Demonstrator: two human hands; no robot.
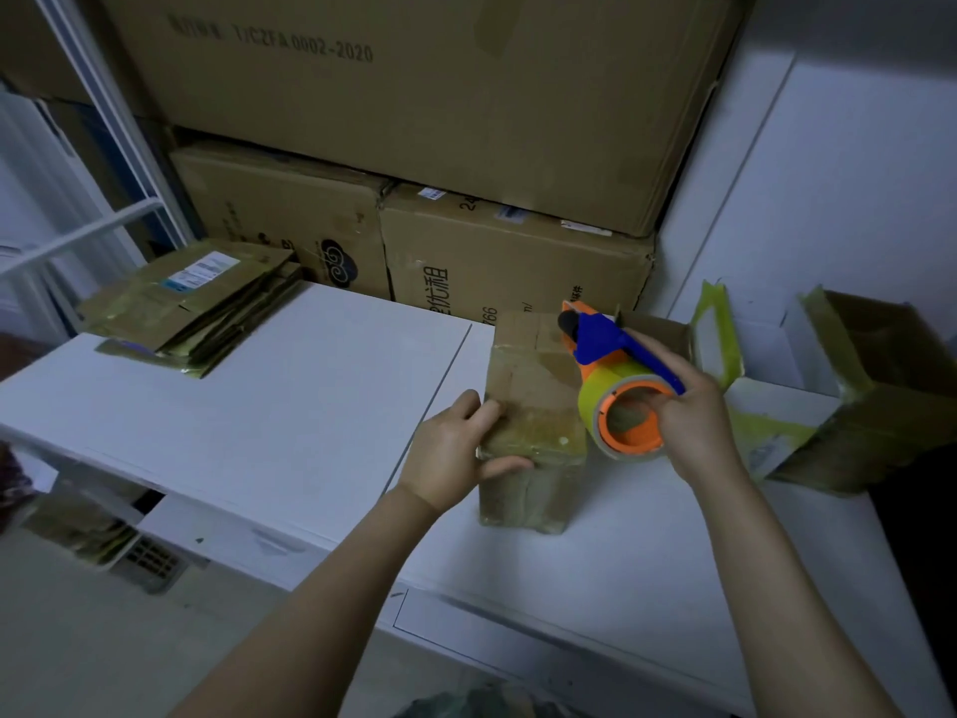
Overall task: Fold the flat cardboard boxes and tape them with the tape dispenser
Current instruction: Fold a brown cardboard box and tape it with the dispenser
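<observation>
Box braced for taping, dispenser angled at its top.
Flat boxes point(191, 303) lie stacked at 10 o'clock on the surface point(290, 396). At centre the left hand point(455, 453) pinches the box point(533, 406) at its near-left corner, fingers point(484, 409) on top and thumb on the front, likely to stop it sliding. The right hand point(694, 422), wrist cocked, curls round the dispenser point(616, 386), nose pointing to 11 o'clock.

White table point(290, 406), taped box point(533, 386), flat cardboard stack point(191, 303)
</observation>
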